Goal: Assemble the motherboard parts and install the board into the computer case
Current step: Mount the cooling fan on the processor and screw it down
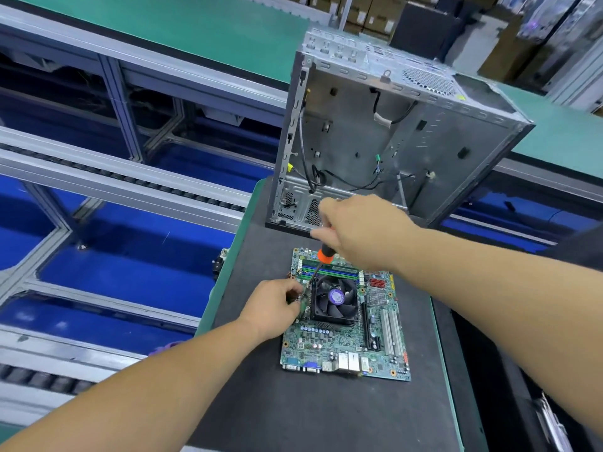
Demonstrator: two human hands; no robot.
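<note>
A green motherboard [342,340] lies flat on the dark mat [293,402]. A black cooler fan [334,300] sits on it, with memory sticks [329,270] just beyond. My right hand [362,230] grips an orange-handled screwdriver [324,254]; its shaft slants down to the fan's far left corner. My left hand [277,305] rests at the board's left edge beside the fan, fingers pinched near the screwdriver tip; what they hold is hidden. An open grey computer case [391,141] stands upright behind the board, loose cables inside.
Aluminium conveyor rails [124,184] with blue flooring below run along the left. A green-topped bench [202,31] lies beyond the case. Stacked boxes [368,11] fill the far background. The mat's right edge drops to dark equipment [522,402].
</note>
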